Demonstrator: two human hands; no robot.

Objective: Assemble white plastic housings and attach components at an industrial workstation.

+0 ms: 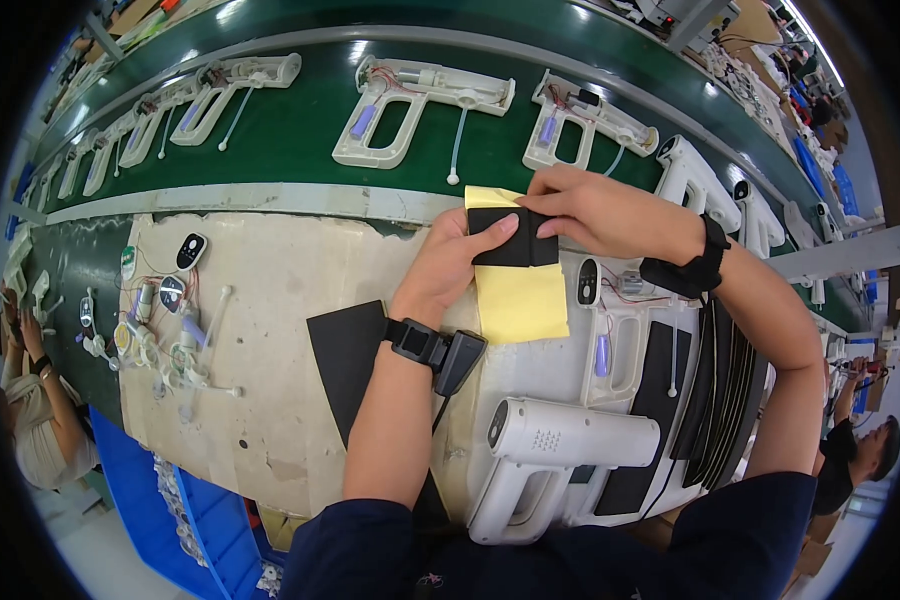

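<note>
A small black foam-like pad [498, 252] lies over a yellow paper sheet [522, 308], both held up above the worktable. My left hand [444, 262] grips them from the left, thumb pressed on the pad's face. At the upper right edge my right hand [602, 212] has its thumb and fingers closed on the pad. What the fingers do behind the sheet is hidden. Just below my right wrist lies an open white gun-shaped housing half [625, 345] with wires and a purple cylinder. A closed white gun-shaped housing [570, 435] lies nearer to me.
A black sheet [342, 345] lies beneath my left forearm. Black strips [720, 385] are stacked at the right. Loose wired parts [175, 335] sit on the table's left. Beyond, a green conveyor [300, 150] carries several open housings. A blue bin [160, 510] stands lower left; other people work at both sides.
</note>
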